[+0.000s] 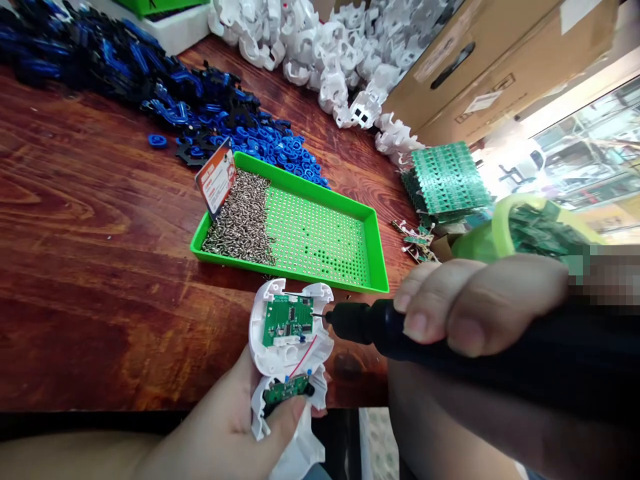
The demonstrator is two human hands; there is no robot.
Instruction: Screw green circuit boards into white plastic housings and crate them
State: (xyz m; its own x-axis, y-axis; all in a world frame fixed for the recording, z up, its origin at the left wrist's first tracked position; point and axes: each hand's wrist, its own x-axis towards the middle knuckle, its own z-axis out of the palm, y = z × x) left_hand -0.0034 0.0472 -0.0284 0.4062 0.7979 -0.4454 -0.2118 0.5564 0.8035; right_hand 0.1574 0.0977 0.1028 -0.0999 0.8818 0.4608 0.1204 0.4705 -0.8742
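Observation:
My left hand point(250, 413) grips a white plastic housing point(259, 333) at the table's front edge, its thumb lying over the lower part. Inside the housing sits a green circuit board point(280, 320). A smaller board point(287, 392) shows below it, and a red wire point(303, 358) runs between the two. Wrapped round a black electric screwdriver point(390, 327), my right hand point(475, 300) points its thin bit at the right edge of the upper board. Whether a screw is under the tip is too small to tell.
Just beyond the housing stands a green perforated tray point(379, 257) with many screws point(240, 220) and a card point(217, 177). Blue parts point(280, 147), white housings point(335, 73), stacked circuit boards point(450, 177) and a cardboard box point(480, 67) lie behind. A yellow-green bucket point(503, 230) holds more boards at right.

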